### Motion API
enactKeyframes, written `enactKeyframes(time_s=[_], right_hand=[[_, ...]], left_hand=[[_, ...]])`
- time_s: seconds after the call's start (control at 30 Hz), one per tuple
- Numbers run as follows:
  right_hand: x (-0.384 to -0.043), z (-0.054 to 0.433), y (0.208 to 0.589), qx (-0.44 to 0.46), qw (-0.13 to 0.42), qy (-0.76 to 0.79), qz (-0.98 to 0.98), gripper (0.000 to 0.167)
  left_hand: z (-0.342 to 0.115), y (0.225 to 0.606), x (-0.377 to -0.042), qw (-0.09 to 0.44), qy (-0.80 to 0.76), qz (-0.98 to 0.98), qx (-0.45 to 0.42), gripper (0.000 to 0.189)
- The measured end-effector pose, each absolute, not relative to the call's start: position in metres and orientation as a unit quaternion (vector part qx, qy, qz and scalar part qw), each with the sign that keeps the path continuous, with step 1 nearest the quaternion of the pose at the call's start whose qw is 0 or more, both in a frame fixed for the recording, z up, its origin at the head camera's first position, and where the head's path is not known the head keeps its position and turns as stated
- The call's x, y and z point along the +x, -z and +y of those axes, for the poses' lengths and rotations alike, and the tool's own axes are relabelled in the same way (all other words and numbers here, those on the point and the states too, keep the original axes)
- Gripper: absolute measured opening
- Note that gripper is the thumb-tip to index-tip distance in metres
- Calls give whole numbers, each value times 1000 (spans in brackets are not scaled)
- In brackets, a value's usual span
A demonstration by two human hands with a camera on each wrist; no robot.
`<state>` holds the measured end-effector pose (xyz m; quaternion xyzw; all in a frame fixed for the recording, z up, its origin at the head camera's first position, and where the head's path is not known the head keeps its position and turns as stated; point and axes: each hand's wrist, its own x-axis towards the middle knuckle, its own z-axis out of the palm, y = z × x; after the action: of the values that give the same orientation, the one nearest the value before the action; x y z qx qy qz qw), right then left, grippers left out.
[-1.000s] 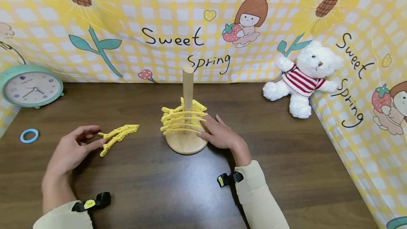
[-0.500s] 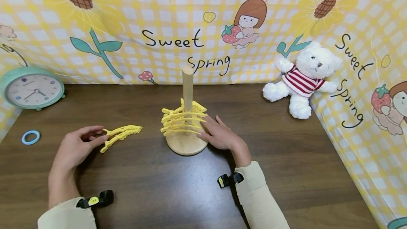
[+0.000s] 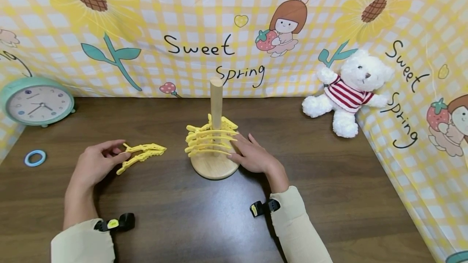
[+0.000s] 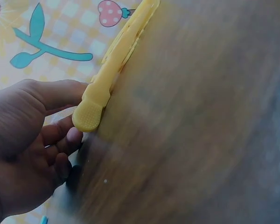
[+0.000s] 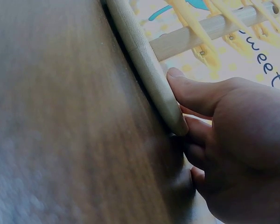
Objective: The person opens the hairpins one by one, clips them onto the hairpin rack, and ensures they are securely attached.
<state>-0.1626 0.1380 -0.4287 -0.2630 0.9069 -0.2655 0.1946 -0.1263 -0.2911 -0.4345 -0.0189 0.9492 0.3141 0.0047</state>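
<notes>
My left hand (image 3: 96, 163) pinches a yellow alligator hair clip (image 3: 142, 155) by its handle end between thumb and fingers, over the table left of the stand. The clip's narrow tip points right, and in the left wrist view its textured round handle end (image 4: 87, 116) shows at the fingertips. A wooden stand has an upright post (image 3: 216, 102) and a round base (image 3: 215, 169). Several more yellow hair clips (image 3: 210, 135) sit one above another around the lower post. My right hand (image 3: 256, 155) grips the base's right edge, thumb on top, fingers curled at the rim (image 5: 151, 77).
A blue ring (image 3: 35, 158) lies at far left, with a green alarm clock (image 3: 38, 101) behind it. A white teddy bear (image 3: 351, 90) in a striped shirt sits at the back right. Patterned cloth (image 3: 197, 11) borders the brown table (image 3: 190, 222) at the back and sides.
My left hand has moved right and slightly away from me, carrying the hair clip a little nearer to the stand. My right hand has stayed at the base.
</notes>
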Motion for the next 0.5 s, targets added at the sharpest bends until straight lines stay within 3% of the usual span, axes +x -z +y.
enactKeyframes(time_s=[0.5], right_hand=[[-163,139,430,-261,193,266,908,63]], left_hand=[[-285,430,-124,-37,-357,930,-76,57]])
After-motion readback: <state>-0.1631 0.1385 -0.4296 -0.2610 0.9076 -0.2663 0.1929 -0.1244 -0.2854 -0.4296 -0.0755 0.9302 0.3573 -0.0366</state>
